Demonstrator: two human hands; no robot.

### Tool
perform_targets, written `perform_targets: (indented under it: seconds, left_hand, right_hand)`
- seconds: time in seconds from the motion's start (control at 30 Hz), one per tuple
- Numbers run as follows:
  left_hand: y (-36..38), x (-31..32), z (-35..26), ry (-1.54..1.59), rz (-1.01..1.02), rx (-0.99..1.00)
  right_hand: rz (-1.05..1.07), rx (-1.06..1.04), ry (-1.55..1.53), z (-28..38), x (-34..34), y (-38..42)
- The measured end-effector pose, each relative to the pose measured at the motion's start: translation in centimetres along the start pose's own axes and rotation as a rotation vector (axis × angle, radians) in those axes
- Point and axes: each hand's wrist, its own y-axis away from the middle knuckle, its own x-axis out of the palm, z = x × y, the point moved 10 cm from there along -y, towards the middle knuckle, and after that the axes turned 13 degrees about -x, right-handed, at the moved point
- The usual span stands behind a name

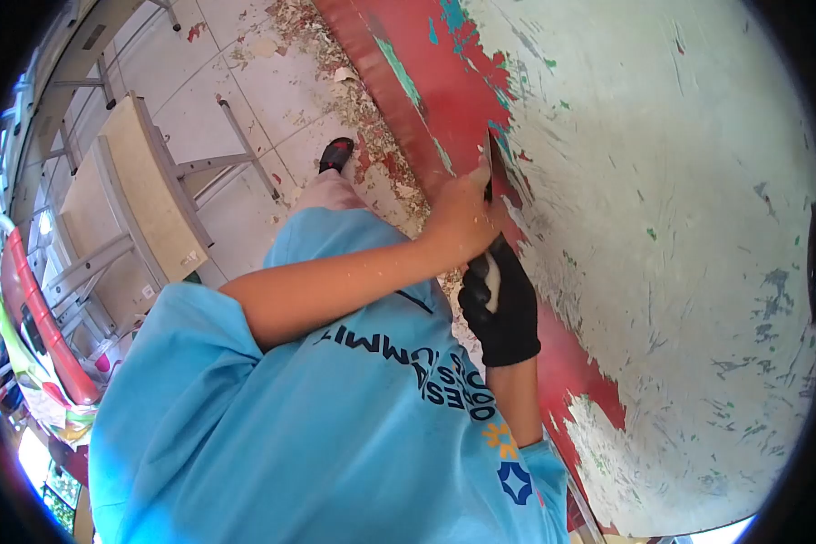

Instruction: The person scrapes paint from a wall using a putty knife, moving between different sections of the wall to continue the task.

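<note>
A scraper (495, 161) with a dark metal blade and a pale handle lies against the edge between red paint and a scraped whitish surface (662, 272). My right hand (506, 304), in a black glove, is wrapped round its handle. Further up, my bare left hand (467, 218) has its fingers closed on the tool near the blade. The blade tip touches the ragged border of the red paint (435, 82). Green and blue paint remnants show there.
Paint flakes (372, 136) litter the tiled floor (245, 100) along the red edge. A foot in a dark shoe (336, 154) stands beside them. At left are a tan board with metal legs (136, 181) and a red curved object (50, 317).
</note>
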Motion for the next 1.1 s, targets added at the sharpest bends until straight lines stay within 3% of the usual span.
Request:
perform_targets:
  seconds: [0.07,0.1,0.17,0.2,0.27,0.3,0.37,0.43,0.5,0.53,0.57,0.63,0.67,0.7,0.77,0.83,0.93,1.1]
  left_hand:
    - [0.3,0.5,0.0,-0.057,0.015,-0.005]
    - [1.1,0.9,-0.1,-0.057,0.016,-0.007]
    - [3.2,2.5,-0.5,0.139,0.121,0.016]
    - [4.4,2.5,-0.9,0.143,0.12,0.008]
    - [6.9,3.8,-3.0,0.164,0.27,0.081]
    - [7.4,4.0,-3.2,0.158,0.275,0.084]
    - [8.4,5.2,-3.9,0.109,0.348,0.136]
    - [8.1,5.4,-3.2,0.106,0.392,0.05]
    - [7.3,4.7,-2.5,0.119,0.299,0.122]
    - [7.0,4.0,-3.0,0.115,0.303,0.118]
    - [6.4,3.7,-3.0,0.048,0.351,0.053]
    - [6.8,3.9,-2.3,-0.024,0.402,-0.031]
    - [7.2,3.9,-2.7,0.004,0.367,0.002]
    - [7.1,3.6,-3.4,0.028,0.328,0.052]
    - [7.0,3.5,-3.8,0.068,0.302,0.093]
    - [6.6,3.2,-4.0,0.119,0.277,0.123]
    - [6.6,3.7,-2.6,0.027,0.348,-0.005]
    - [6.6,3.2,-4.1,0.16,0.317,0.113]
  right_hand:
    - [0.0,-0.155,0.435,1.7,-1.0,0.3]
    - [-0.001,-0.154,0.435,1.9,-1.3,1.2]
    - [0.245,-0.667,1.597,5.7,1.9,5.0]
    - [0.248,-0.658,1.6,6.0,1.4,6.6]
    - [0.001,-0.209,1.178,4.8,-3.4,8.6]
    - [-0.004,-0.214,1.172,5.0,-3.1,9.2]
    - [-0.244,-0.005,-0.066,2.4,-3.5,10.7]
    - [-0.283,-0.02,-0.003,2.2,-3.3,10.5]
    - [0.032,-0.436,1.437,5.7,-0.3,9.7]
    - [-0.102,-0.13,0.55,2.1,-4.0,8.4]
    - [-0.099,-0.135,0.547,1.9,-3.9,8.1]
    - [0.067,-0.483,1.251,3.7,-0.6,8.5]
    - [-0.129,-0.365,1.128,3.9,-2.0,8.5]
    - [-0.132,-0.377,1.12,4.6,-1.6,8.8]
    - [-0.229,-0.025,-0.097,1.3,-2.1,9.3]
    - [-0.242,-0.013,-0.057,1.3,-2.2,8.6]
    - [-0.225,-0.088,-0.113,0.5,-3.1,7.6]
    - [-0.245,-0.059,-0.093,1.4,-1.3,8.6]
